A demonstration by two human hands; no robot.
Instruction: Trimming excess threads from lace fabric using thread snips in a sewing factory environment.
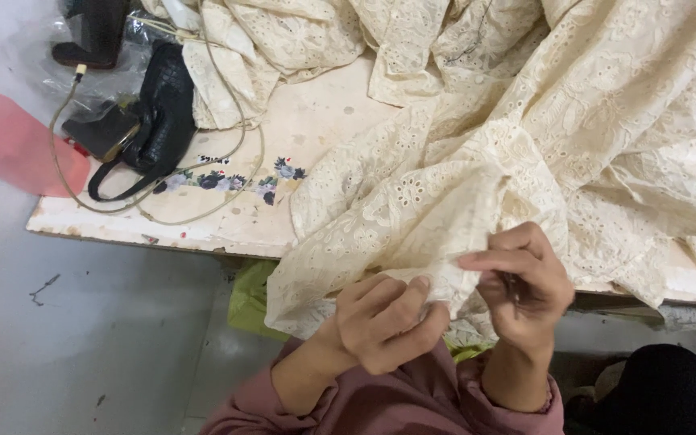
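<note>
- Cream eyelet lace fabric [525, 137]: soft, embroidered w/ small holes, piled in folds over worn white table [316, 129], front edge hanging off.
- Left hand [384, 322]: fingers curled shut, pinching fabric's folded edge, thumb on top.
- Right hand [525, 282]: fingers bent, gripping same edge just beside left; index extended along the fold.
- Black bag [159, 117] + beige cord [203, 205] at table's far-left end.

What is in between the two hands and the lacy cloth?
Nothing visible. The left hand and the right hand already pinch a fold of the cream lace cloth at the table edge. The black bag and the cord lie well off to the side.
</note>
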